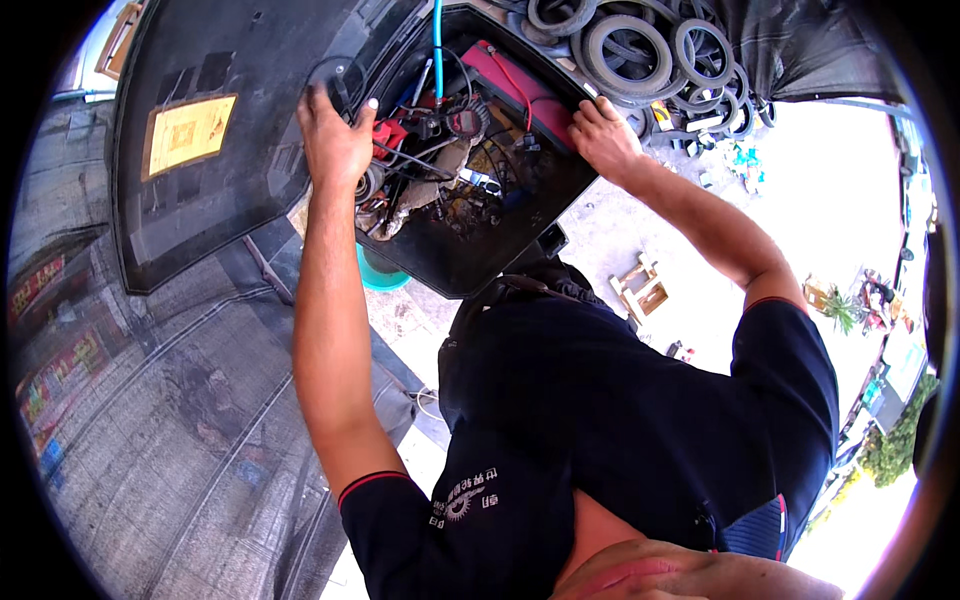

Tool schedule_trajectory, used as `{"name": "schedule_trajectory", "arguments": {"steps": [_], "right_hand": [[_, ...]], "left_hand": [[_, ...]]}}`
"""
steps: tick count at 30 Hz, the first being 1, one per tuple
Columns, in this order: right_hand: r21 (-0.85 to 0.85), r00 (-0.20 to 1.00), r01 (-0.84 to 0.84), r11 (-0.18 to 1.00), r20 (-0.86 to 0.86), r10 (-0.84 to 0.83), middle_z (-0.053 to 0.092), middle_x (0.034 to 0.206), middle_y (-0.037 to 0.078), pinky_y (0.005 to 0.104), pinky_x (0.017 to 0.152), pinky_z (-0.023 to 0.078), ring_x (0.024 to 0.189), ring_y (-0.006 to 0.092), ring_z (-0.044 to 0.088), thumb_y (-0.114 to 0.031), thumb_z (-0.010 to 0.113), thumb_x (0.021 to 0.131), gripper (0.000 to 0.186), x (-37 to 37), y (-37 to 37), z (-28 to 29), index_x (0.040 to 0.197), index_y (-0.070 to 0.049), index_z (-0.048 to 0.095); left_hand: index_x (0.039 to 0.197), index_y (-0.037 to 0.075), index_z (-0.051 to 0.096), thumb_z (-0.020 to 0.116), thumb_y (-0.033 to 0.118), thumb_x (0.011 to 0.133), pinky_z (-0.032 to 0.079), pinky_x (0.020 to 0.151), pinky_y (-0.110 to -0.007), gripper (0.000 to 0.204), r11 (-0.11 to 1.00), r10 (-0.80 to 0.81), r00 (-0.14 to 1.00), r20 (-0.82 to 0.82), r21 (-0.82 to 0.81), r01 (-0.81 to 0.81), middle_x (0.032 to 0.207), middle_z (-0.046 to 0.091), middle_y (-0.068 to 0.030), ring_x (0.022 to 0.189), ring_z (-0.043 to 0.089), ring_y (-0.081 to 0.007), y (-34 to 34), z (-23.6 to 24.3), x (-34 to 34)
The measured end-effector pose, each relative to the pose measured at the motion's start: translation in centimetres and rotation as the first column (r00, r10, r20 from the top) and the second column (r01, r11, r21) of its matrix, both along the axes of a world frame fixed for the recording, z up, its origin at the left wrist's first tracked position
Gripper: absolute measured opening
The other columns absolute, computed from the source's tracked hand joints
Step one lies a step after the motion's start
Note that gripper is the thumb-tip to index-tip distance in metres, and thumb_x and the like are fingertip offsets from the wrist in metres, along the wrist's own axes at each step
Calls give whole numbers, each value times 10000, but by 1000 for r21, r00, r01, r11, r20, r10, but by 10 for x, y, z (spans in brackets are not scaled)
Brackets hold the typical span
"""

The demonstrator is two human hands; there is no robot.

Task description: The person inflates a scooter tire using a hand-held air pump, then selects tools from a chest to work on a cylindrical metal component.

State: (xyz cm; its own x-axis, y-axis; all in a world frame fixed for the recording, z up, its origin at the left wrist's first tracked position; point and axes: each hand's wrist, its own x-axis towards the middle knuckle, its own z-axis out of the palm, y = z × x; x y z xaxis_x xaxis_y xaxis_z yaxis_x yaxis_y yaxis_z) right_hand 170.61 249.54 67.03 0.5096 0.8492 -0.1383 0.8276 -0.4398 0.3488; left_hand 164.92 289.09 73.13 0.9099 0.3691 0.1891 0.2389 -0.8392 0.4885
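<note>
A large black box (500, 245) stands in front of me with its lid (220, 200) swung out to the left. My left hand (338, 140) is at its left side, thumb toward the inside and fingers curled over the rim beside a looped black cable (345, 78). My right hand (606, 138) grips the right rim, fingers bent over the edge. Inside lie a red panel (505, 85), a red cable (520, 88), a red-and-black tool (390, 135), a round dark gear-like part (465, 120) and tangled black cables. A blue hose (438, 45) runs down into the box.
Piled tyres (627, 55) lie beyond the box to the right. A small wooden frame (640, 287) is on the ground at right. A green basin (382, 270) shows below the box. Grey sheeting (180, 400) covers the left side, and a yellow label (190, 133) sits on the lid.
</note>
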Motion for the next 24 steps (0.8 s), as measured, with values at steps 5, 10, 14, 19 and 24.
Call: {"name": "schedule_trajectory", "arguments": {"steps": [5,10,14,19,24], "right_hand": [[-306,984,-146,941,53,170,715,1074,57,406,1044,343,1144,238,571,-233,603,881,255,17,16,-2,1021,-92,762],[-437,979,-177,882,14,204,700,1124,71,399,1065,339,1184,239,564,-223,597,891,270,22,20,-10,1054,-81,759],[-484,984,-140,864,31,177,663,1254,84,430,1107,315,1270,246,527,-238,585,905,311,19,16,-9,1112,-83,758],[-546,978,-147,825,45,205,674,1109,59,421,1072,335,1140,235,589,-189,576,901,280,14,26,-27,1093,-83,751],[-473,983,-118,873,68,169,699,992,21,395,1036,374,1045,177,644,-170,628,869,188,26,-2,-47,997,-149,764]], "left_hand": [[1325,-20,562,759,218,914,531,974,-425,514,913,72,991,109,-408,-21,1343,502,-228,1190,585,-357,0,2,-73],[1279,-18,593,735,192,943,569,874,-380,420,868,311,950,16,-412,-277,1300,536,-191,1102,636,-299,6,-39,-220],[1211,-33,646,738,206,935,551,863,-407,377,705,552,796,-247,-370,-605,1210,620,-193,1057,663,-294,2,-131,-381],[1159,-49,680,720,239,934,564,764,-354,367,317,608,523,-597,-421,-850,980,729,-158,801,698,-231,-45,-224,-577],[1201,-33,647,665,226,970,574,646,-339,348,-72,576,397,-715,-528,-846,983,705,-137,774,711,-217,-67,-236,-634]]}}
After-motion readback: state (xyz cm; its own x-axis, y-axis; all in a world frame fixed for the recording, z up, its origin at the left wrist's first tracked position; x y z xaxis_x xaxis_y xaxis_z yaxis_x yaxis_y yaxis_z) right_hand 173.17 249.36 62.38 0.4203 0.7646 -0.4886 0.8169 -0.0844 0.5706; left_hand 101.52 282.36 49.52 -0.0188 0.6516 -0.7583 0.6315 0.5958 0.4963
